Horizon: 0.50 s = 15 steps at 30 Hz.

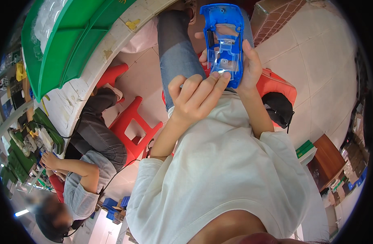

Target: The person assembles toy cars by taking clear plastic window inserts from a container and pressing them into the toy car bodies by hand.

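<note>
A blue plastic toy car body shell [234, 77] is held up above my lap, its hollow inner side facing me. My right hand [251, 67] is closed around it from behind, thumb along the right edge and fingertips showing past the left edge. A clear plastic window piece [219, 61] lies inside the shell. My left hand [196, 95] is closed, with fingertips pressed on the lower end of the clear piece; its thumb is hidden.
To the left, a green bin [68, 53] with clear plastic parts stands on a white table [74, 93]. A co-worker [86, 175] sits beside a red stool [133, 126]. A black bag [278, 107] lies on a red stool [278, 83] at right. A carton [272, 18] stands ahead.
</note>
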### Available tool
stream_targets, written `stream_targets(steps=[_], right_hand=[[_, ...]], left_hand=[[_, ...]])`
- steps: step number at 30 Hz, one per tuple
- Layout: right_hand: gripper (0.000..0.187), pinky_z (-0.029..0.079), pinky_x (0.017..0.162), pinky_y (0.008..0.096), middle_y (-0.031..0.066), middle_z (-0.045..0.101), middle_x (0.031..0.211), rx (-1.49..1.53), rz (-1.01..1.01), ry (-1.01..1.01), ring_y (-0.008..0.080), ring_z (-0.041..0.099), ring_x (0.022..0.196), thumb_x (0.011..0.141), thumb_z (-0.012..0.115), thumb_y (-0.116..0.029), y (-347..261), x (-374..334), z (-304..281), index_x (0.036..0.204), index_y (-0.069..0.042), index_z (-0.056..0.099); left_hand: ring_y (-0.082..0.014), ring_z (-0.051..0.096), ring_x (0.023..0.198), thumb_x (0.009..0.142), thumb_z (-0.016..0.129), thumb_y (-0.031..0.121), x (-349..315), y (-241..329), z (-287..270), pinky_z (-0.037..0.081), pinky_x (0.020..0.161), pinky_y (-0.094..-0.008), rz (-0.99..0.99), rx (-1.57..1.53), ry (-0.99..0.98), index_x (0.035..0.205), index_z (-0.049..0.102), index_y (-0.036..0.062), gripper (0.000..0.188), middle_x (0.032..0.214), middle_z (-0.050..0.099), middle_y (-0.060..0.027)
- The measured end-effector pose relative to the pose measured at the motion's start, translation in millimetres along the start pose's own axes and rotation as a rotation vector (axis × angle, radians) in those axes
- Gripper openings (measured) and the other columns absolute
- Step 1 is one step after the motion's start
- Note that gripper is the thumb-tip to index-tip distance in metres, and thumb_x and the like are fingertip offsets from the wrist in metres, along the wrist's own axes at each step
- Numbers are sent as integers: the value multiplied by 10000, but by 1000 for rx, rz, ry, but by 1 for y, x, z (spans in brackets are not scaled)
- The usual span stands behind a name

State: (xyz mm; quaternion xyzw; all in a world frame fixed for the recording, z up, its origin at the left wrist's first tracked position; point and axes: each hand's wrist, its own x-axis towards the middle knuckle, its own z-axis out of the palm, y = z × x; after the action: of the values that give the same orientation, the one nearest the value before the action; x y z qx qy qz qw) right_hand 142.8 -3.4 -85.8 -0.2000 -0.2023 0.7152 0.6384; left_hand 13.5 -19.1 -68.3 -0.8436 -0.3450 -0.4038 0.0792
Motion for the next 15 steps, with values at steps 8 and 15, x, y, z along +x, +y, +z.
stream_targets(steps=[8, 15], right_hand=[[529, 493, 725, 338, 246, 468, 1127, 48, 10, -70, 285, 578, 855, 857, 369, -383, 4, -2, -2, 1206, 15, 351], [640, 418, 865, 373, 282, 392, 1194, -177, 15, -60, 306, 514, 1011, 843, 305, -481, 0, -2, -3, 1272, -6, 288]], left_hand=[[-97, 468, 702, 612, 637, 142, 0, 9, -1, 282, 663, -264, -55, 22, -48, 853, 649, 139, 241, 769, 552, 58], [-178, 456, 916, 720, 604, 302, 18, 10, 1, 287, 755, -313, -226, -10, -295, 931, 591, 99, 294, 1122, 533, -16]])
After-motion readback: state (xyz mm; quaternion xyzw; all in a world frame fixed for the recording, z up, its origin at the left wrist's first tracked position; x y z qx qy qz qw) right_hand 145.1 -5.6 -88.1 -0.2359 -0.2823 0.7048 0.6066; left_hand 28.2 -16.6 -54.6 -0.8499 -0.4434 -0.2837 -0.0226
